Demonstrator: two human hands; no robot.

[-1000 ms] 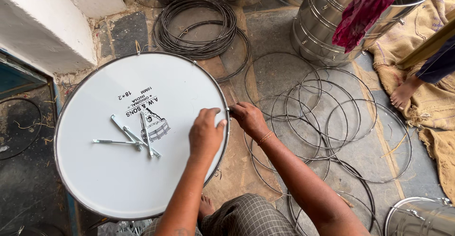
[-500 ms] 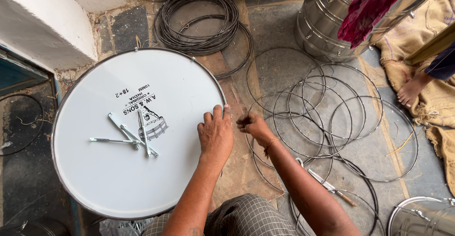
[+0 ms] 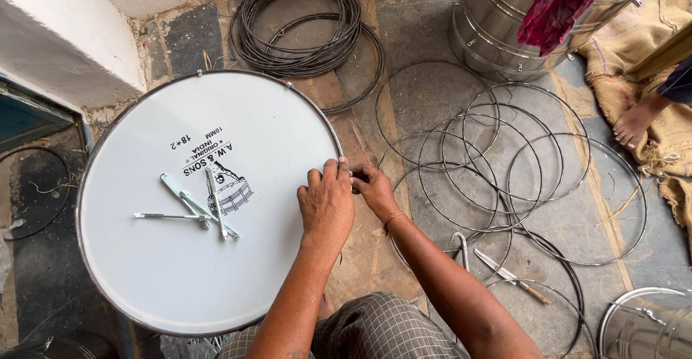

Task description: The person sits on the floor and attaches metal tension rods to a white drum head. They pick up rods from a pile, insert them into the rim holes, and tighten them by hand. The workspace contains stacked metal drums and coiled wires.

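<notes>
The white drumhead (image 3: 209, 200), a large round skin stretched in a thin metal rim, fills the left half of the view and lies flat over a drum shell that is almost wholly hidden beneath it. A few slim metal rods (image 3: 189, 210) lie loose on it near the centre, beside a printed emblem. The skin looks taut, smooth and probably slippery, light for its size but easy to dent, so the stiff rim seems the sound place to take hold.

At the rim's three o'clock edge the left hand (image 3: 326, 204) rests knuckles up, its fingers curled down over the rim and pressing there. Just beside it, at the same spot, the right hand (image 3: 375, 189) pinches something small against the rim; what it holds is hidden between the two hands, and whether those fingers are fully closed cannot be told.

Further right, thin wire hoops (image 3: 504, 179) lie overlapped on the floor (image 3: 432, 63), springy and light by the look of them. A dark wire coil (image 3: 303, 20) sits at twelve o'clock. A steel drum shell (image 3: 504, 34) with a red cloth (image 3: 559, 2), and another person's bare foot (image 3: 638, 121), are cut off at the top right.
</notes>
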